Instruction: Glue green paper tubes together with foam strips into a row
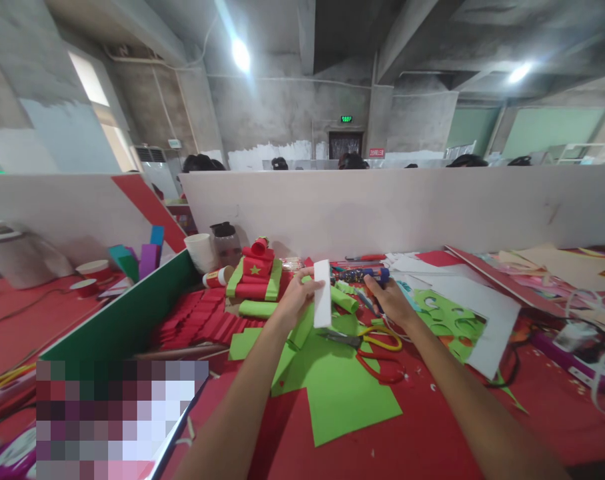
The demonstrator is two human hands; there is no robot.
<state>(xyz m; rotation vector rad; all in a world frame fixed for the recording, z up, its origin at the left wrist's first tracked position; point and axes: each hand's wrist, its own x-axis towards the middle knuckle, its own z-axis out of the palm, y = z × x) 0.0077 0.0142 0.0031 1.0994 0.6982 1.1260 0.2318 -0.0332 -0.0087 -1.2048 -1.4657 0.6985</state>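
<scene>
My left hand is closed on a white rectangular strip, held upright above the table. In my right hand is a glue gun, dark with a blue end, its nozzle pointing left toward the strip. Below the hands lie scissors with one yellow and one red handle loop, on green paper sheets. Rolled green paper lies left of my left hand. Behind it stands a red and green paper model with a yellow star.
Folded red paper strips lie at the left, beside a green divider. A white cup and a dark-lidded bottle stand behind. Cut-out green paper lies on white sheets at the right. A white partition closes the back.
</scene>
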